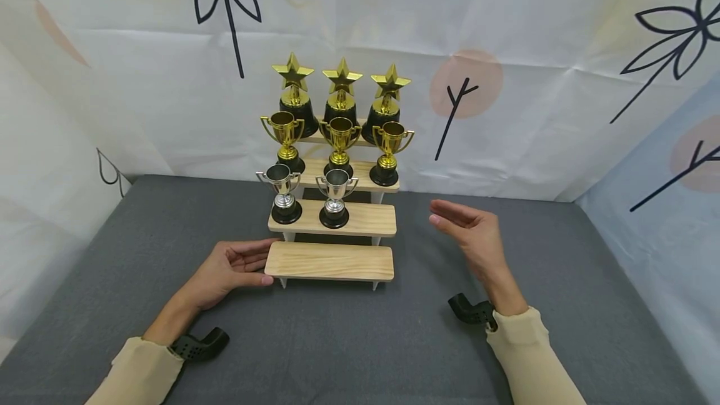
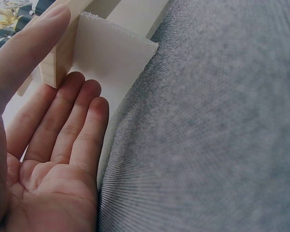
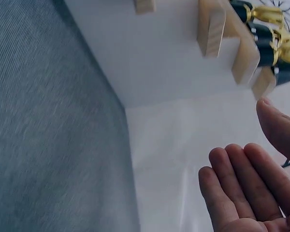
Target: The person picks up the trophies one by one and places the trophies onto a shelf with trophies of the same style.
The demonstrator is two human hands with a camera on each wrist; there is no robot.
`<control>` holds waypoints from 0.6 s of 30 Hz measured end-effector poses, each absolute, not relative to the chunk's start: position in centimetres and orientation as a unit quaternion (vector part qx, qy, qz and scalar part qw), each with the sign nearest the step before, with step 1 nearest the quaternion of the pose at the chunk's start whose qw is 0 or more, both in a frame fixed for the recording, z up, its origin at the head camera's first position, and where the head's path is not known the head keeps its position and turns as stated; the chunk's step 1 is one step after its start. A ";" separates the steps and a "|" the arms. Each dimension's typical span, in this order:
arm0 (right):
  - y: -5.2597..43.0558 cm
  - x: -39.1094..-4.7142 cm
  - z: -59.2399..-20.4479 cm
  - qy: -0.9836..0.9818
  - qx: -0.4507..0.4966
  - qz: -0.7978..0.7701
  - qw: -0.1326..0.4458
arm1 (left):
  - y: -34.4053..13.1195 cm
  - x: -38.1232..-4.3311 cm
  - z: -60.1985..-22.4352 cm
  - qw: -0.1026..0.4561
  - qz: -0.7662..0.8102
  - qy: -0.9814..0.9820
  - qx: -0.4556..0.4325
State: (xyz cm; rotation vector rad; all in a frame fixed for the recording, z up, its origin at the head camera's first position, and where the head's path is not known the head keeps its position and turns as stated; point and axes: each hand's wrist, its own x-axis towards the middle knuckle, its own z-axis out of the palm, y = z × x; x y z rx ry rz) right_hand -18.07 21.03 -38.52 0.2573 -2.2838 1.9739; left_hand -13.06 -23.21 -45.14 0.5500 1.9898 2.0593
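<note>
A stepped wooden display stand (image 1: 329, 261) with white supports stands on the grey cloth. Gold star trophies (image 1: 341, 83) line its top step, gold cups (image 1: 340, 136) the step below, and two silver cups (image 1: 335, 189) the third; the lowest step is bare. At the left end of that lowest step is my left hand (image 1: 225, 270), its fingers extended beside the white support (image 2: 111, 50) and the thumb near the front edge. My right hand (image 1: 469, 236) is held apart from the stand on the right, fingers straight, palm toward it, holding nothing.
A white printed cloth (image 1: 534, 142) hangs behind the stand and round the sides. Grey cloth (image 1: 360, 349) covers the table in front. Each wrist carries a black band with a camera mount (image 1: 472, 311).
</note>
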 end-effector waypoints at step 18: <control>24.2 -19.4 -41.1 -0.718 0.050 0.689 0.082 | -23.1 -13.0 -45.1 0.110 0.695 0.685 0.187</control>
